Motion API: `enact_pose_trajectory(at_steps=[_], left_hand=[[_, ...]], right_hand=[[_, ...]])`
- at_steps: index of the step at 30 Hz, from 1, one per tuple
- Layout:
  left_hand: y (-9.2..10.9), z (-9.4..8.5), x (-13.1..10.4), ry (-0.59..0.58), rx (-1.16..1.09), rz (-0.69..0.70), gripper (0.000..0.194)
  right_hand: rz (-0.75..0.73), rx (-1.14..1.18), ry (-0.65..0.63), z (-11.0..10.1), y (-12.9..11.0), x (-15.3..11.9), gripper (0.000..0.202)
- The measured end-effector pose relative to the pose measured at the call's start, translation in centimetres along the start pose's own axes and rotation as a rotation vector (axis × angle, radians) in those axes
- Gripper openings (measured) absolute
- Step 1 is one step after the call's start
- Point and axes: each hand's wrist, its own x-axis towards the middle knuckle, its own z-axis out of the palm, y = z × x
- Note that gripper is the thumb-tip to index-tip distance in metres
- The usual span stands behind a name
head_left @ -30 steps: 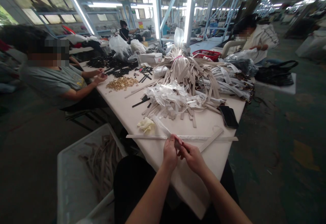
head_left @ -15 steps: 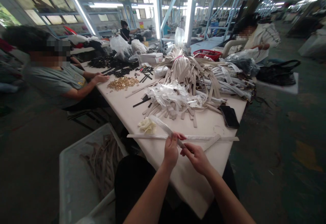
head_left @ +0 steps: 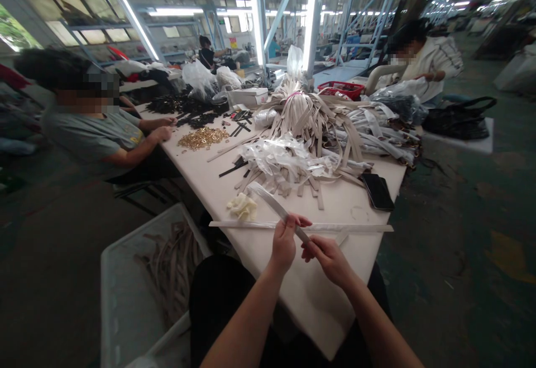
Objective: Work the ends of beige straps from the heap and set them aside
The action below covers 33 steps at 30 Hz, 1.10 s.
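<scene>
A grey flat strap (head_left: 271, 202) slants up and left above the near part of the table, its far end by a crumpled pale yellow piece (head_left: 242, 206). My left hand (head_left: 286, 239) is closed around its middle. Lower down, the fingers of my right hand (head_left: 325, 253) pinch the same strap. Behind my hands a second long pale strap (head_left: 363, 228) lies straight across the table from side to side. A short strap end (head_left: 342, 239) shows just beyond my right hand; whether it belongs to the held strap I cannot tell.
On the table (head_left: 318, 301) are a heap of beige straps (head_left: 299, 114), clear plastic wrapping (head_left: 276, 154), gold metal rings (head_left: 204, 138) and a black phone (head_left: 377, 191). A plastic bin (head_left: 109, 295) with straps stands at lower left. One co-worker (head_left: 117, 139) sits left, another (head_left: 439, 63) far right.
Both my hands have shifted slightly right with the strap, whose grey face now shows more. The strap end beyond my right hand shows less. At left, the co-worker's hands have drawn back.
</scene>
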Motion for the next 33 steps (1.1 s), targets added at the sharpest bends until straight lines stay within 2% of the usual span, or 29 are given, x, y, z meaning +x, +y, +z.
enact_pose_trajectory(at_steps=[9, 13, 17, 19, 21, 25, 26, 28, 30, 33], left_hand=[[0.4, 1.4, -1.0, -0.062, -0.015, -0.089, 0.037], [0.4, 1.8, -1.4, -0.139, 0.004, -0.174, 0.034], [0.5, 1.3, -0.8, -0.197, -0.067, -0.225, 0.036], [1.4, 0.0, 1.2, -0.169, -0.149, -0.194, 0.042], [2.9, -2.2, 4.7, -0.087, -0.199, -0.157, 0.039], [6.9, -7.9, 14.3, 0.133, -0.132, -0.194, 0.02], [7.9, -9.2, 16.6, 0.152, -0.082, -0.207, 0.018], [9.3, -11.2, 20.5, 0.266, 0.074, -0.202, 0.014], [10.0, -12.5, 22.9, 0.372, 0.197, -0.201, 0.012], [9.7, -13.3, 24.2, 0.436, 0.271, -0.19, 0.009]], right_hand=[[0.01, 0.111, 0.054, 0.0, 0.3, -0.2, 0.031], [0.036, 0.21, 0.099, -0.2, -0.2, -0.3, 0.034], [0.06, 0.14, 0.14, -0.3, -0.1, -0.6, 0.032], [0.071, 0.115, 0.158, -0.4, 0.2, -0.9, 0.032], [0.085, 0.099, 0.168, -0.5, 0.5, -1.4, 0.032], [0.098, 0.031, 0.123, -0.7, 0.8, -2.2, 0.034], [0.098, 0.016, 0.112, -0.6, 0.7, -2.4, 0.035], [0.104, -0.002, 0.095, -0.5, 0.6, -2.4, 0.035], [0.124, -0.004, 0.074, -0.4, 0.5, -2.3, 0.035], [0.173, -0.02, 0.039, -0.1, 0.6, -1.9, 0.038]])
